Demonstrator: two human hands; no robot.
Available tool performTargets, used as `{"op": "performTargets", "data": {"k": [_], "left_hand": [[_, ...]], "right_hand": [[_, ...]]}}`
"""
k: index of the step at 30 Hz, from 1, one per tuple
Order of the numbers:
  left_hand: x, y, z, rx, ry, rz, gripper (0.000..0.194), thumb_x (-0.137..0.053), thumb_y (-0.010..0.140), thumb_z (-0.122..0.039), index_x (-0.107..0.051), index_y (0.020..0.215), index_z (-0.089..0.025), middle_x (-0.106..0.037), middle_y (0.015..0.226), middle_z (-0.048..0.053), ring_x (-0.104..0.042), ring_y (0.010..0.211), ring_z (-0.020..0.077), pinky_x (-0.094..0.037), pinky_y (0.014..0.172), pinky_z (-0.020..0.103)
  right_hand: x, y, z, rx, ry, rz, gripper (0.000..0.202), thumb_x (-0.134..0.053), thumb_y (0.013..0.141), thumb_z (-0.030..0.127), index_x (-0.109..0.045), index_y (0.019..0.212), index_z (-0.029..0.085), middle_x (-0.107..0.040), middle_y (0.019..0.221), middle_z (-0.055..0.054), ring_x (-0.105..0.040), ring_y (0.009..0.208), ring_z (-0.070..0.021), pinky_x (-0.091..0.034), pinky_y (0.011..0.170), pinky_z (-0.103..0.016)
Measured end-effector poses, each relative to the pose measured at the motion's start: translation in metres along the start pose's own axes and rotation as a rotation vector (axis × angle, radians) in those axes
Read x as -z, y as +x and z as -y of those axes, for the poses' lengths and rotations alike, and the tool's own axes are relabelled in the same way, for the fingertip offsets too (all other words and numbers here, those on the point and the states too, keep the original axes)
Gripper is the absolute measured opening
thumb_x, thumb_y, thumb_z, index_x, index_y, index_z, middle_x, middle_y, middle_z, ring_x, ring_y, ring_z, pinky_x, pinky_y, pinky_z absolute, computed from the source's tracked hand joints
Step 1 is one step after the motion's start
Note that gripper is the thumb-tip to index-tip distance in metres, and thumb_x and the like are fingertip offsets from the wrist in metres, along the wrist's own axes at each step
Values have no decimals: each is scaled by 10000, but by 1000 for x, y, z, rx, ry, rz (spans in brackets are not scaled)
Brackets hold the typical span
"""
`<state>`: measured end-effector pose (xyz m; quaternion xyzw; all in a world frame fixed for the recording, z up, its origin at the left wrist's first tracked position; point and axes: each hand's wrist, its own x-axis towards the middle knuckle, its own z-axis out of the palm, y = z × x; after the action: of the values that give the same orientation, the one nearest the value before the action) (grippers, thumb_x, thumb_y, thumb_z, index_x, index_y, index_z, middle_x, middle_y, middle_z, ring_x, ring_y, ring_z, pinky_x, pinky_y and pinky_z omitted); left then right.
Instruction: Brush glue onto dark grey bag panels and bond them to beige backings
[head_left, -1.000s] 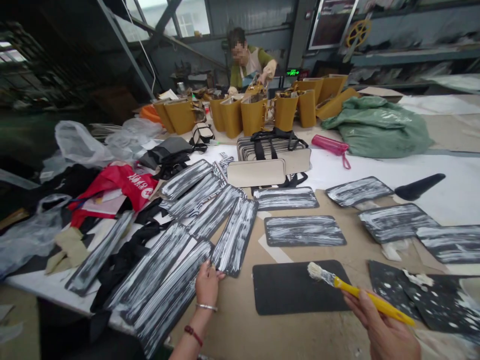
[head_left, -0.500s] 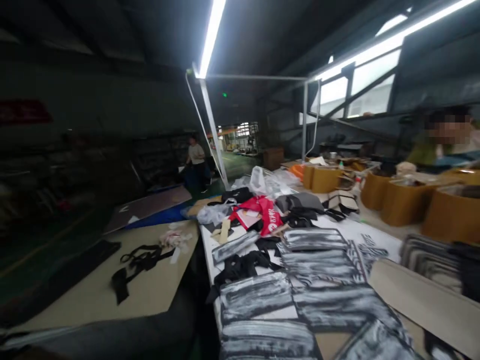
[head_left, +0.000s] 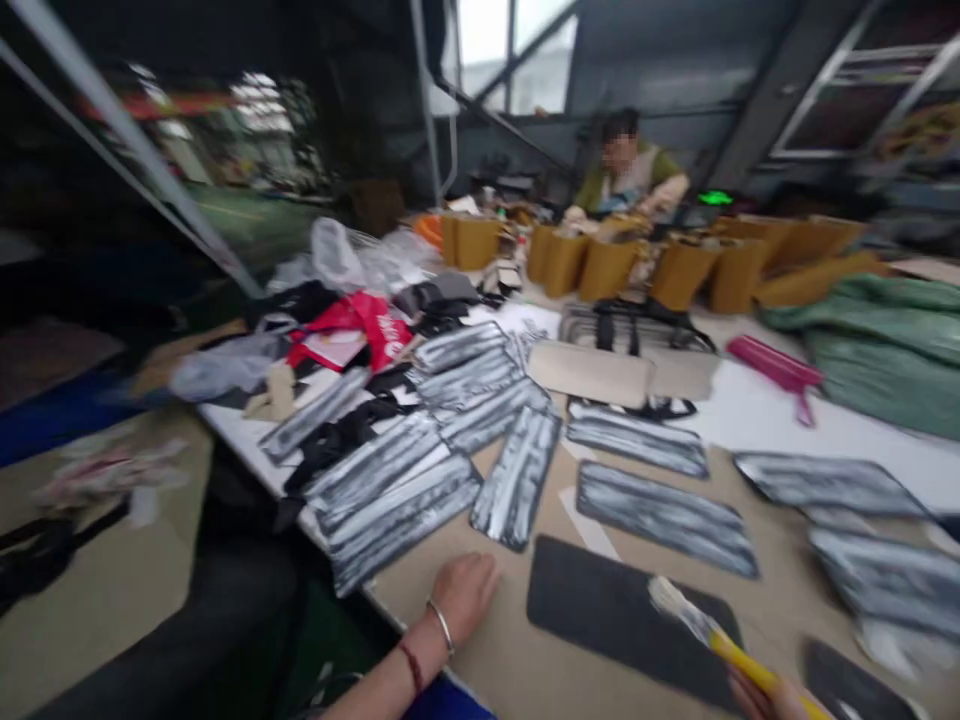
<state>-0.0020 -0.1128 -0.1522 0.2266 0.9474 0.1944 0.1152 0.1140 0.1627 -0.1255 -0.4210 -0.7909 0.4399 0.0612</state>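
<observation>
The flat black rectangular panel with rounded corners (head_left: 600,610) lies on the brown board-covered surface (head_left: 521,675), toward five o'clock in the view. It looks thin and light, probably stiff enough to stay flat yet able to bend a little if lifted by one corner. Its rim at nine o'clock is unobstructed and seems the best place to take hold.

At the panel's four o'clock, the person's right hand (head_left: 772,695), partly cut off, has its fingers wrapped around the brush with a yellow handle and pale bristles (head_left: 739,655). The brush should be light and rigid, best held mid-handle; its bristles are over the panel, though contact cannot be told.

The left hand (head_left: 465,590) rests on the surface at the panel's nine o'clock, apart from it; blur hides whether its fingers are closed on anything.

From ten to one o'clock lie dark panels streaked with white (head_left: 517,480). Their coated faces may be slick or tacky, so bare edges would give the cleaner grip.
</observation>
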Motion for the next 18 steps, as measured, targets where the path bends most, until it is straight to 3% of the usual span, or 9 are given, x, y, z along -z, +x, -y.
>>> {"op": "performTargets", "data": {"k": [2, 4, 6, 8, 13, 18], "left_hand": [[-13, -4, -10, -209, -7, -65, 248, -392, 881, -264, -622, 921, -179, -651, 895, 98, -609, 867, 212, -493, 784, 359], [-23, -3, -14, -389, -50, -110, 327, -488, 843, -298, -543, 1145, -187, -599, 1109, 123, -557, 1040, 230, -476, 874, 386], [-33, -1, -17, -475, -43, -115, 565, -587, 776, -314, -409, 1300, -201, -482, 1289, 149, -461, 1186, 269, -444, 934, 432], [-44, 3, -18, -495, 7, -106, 626, -617, 742, -319, -390, 1317, -216, -412, 1354, 152, -400, 1241, 301, -429, 946, 465], [-61, 14, -15, -624, 106, -172, 415, -508, 816, -351, -537, 1195, -184, -488, 1288, 163, -472, 1170, 304, -464, 878, 449], [-60, 21, -12, -717, 228, -250, 382, -434, 856, -332, -558, 1192, -200, -570, 1216, 173, -558, 1043, 318, -462, 764, 464]], "right_hand": [[25, -38, -27, -147, 138, -185, 652, -455, 736, 710, -539, 1128, 195, -674, 930, -84, -660, 822, -233, -575, 588, -329], [29, -56, -32, -220, 393, -324, 644, -545, 711, 654, -564, 1068, 118, -690, 884, -100, -667, 811, -241, -584, 671, -342], [25, -60, -28, -236, 666, -405, 586, -682, 652, 537, -581, 1011, 85, -697, 844, -94, -670, 805, -236, -575, 735, -343], [21, -61, -23, -245, 801, -452, 526, -742, 608, 467, -599, 947, 92, -699, 800, -68, -674, 789, -228, -572, 751, -333], [31, -71, -35, -280, 854, -556, 487, -770, 572, 445, -623, 894, 111, -702, 780, -46, -678, 759, -237, -580, 739, -358], [85, -74, -72, -258, 727, -771, 498, -740, 586, 492, -639, 892, 111, -703, 766, -52, -677, 738, -235, -566, 755, -381]]}}
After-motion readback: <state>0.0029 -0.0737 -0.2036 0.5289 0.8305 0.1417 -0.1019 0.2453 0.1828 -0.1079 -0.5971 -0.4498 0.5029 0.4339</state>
